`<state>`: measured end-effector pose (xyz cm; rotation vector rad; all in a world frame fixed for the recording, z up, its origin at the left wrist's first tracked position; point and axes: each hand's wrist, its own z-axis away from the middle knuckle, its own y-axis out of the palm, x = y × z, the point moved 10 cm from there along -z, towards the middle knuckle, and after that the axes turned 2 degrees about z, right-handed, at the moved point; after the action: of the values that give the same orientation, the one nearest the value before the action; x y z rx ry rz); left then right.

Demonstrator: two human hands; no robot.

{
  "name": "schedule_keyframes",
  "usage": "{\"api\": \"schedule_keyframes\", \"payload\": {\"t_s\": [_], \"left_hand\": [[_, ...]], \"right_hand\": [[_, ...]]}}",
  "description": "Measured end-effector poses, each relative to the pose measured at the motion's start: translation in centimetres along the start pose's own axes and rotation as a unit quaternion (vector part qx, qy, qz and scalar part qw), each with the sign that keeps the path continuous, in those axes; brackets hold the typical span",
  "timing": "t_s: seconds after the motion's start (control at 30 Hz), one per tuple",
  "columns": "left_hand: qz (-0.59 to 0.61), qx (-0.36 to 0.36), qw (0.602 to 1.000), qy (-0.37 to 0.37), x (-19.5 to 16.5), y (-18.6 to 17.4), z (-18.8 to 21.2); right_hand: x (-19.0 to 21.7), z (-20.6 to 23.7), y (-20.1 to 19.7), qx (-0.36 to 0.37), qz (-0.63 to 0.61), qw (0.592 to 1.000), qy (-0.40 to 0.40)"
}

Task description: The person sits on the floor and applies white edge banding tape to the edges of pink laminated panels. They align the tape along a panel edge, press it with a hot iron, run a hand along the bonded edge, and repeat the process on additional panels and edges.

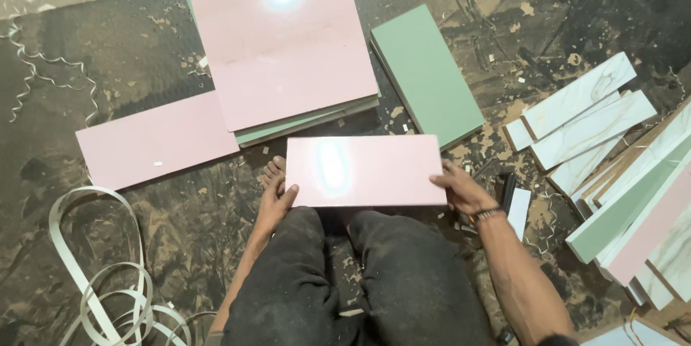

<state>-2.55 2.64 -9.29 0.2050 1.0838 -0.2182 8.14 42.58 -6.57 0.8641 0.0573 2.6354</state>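
A glossy pink rectangular panel lies flat on the dusty floor before a seated person's knees — the right hand grips its right edge, fingers curled over. The left hand presses its left edge, fingers closed against it. Nearby: a green panel, a larger pink panel, and marbled strips.

Looks like a small carpentry or furniture workshop, with the work done right down on a grimy floor littered with chips and curly shavings. Cut laminated boards lie about: pink panels at 12 o'clock, a green one at 1, marbled strips at 3, and loose white edge-banding coils at 8.
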Motion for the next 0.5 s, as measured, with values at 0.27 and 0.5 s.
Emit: {"api": "schedule_keyframes", "payload": {"t_s": [0.27, 0.5], "left_hand": [[0.038, 0.005, 0.998, 0.047, -7.7, 2.3, -2.6], [-0.066, -0.028, 0.994, 0.079, -3.3, 0.1, -0.7]], "right_hand": [[-1.2, 4.8, -6.7, -0.104, -0.181, 0.954, -0.213], [5.7, 1.9, -7.6, -0.163, -0.278, 0.901, -0.292]]}}
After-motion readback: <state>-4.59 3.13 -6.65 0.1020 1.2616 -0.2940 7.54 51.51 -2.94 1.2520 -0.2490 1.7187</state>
